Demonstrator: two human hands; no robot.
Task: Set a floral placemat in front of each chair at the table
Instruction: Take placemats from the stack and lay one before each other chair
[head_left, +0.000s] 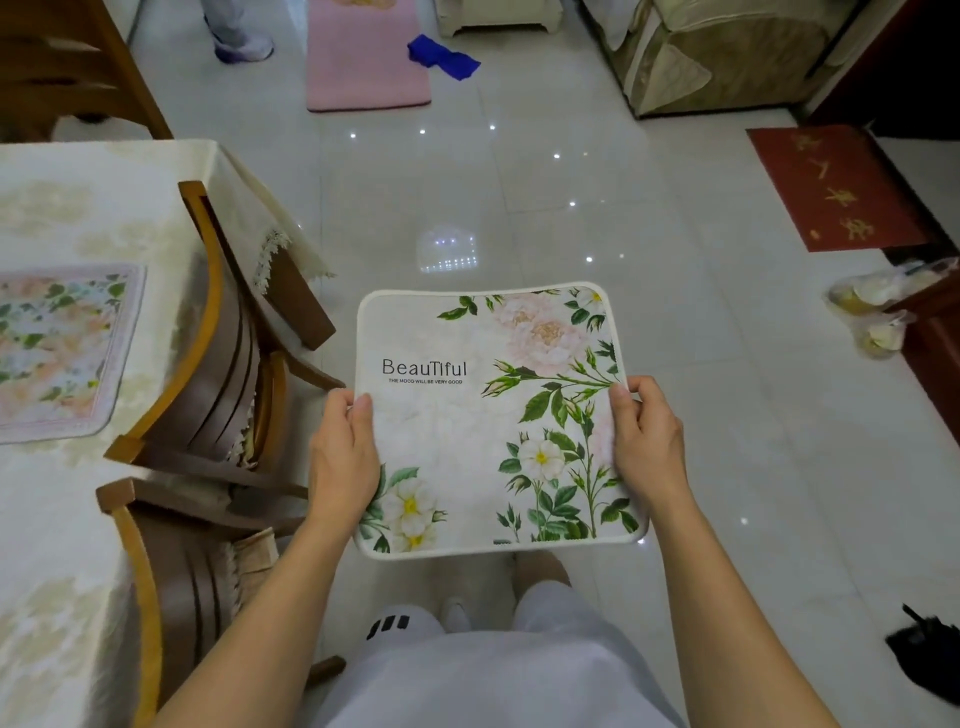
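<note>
Both arms reach forward, the left grip (345, 452) and right grip (647, 441) pinching opposite edges of the floral placemat (483, 415) between them.

Bare forearms, white clothing (498, 675) with black stripes.

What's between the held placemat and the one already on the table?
Head view: a wooden chair stands between the held placemat and the placemat on the table.
</note>
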